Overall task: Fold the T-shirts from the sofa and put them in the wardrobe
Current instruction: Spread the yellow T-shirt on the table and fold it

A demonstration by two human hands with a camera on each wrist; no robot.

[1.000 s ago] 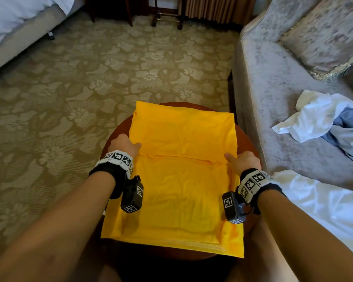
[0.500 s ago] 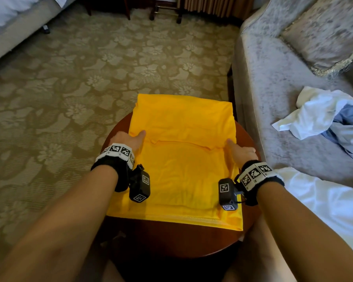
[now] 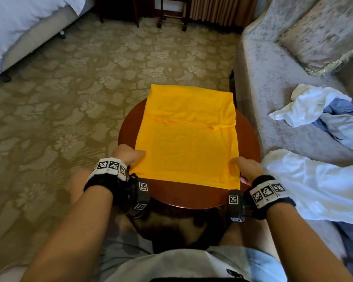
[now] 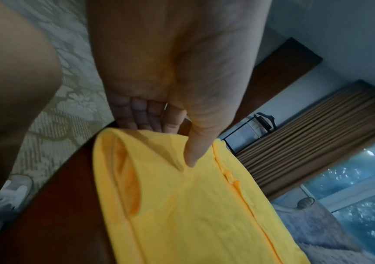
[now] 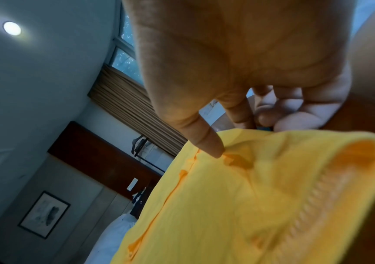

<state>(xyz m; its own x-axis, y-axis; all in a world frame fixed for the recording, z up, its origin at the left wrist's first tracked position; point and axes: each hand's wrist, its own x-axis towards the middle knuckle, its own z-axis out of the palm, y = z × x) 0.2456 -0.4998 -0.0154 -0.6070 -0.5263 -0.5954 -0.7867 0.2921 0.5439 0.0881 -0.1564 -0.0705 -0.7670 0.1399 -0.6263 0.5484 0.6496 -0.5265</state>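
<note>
Head view: yellow T-shirt (image 3: pixel 186 137) lies on the round desk (image 3: pixel 192 197), sofa (image 3: pixel 273 110) with white clothes (image 3: pixel 306 104) beside it. Wrist views: left hand (image 4: pixel 177 85) and right hand (image 5: pixel 238 71) pinch its near corners, thumbs above, fingers (image 4: pixel 137 114) beneath.

A yellow T-shirt (image 3: pixel 186 137) lies part-folded, flat, mid-frame. More crumpled T-shirts (image 3: pixel 318 110), white and blue, sit at right.
</note>
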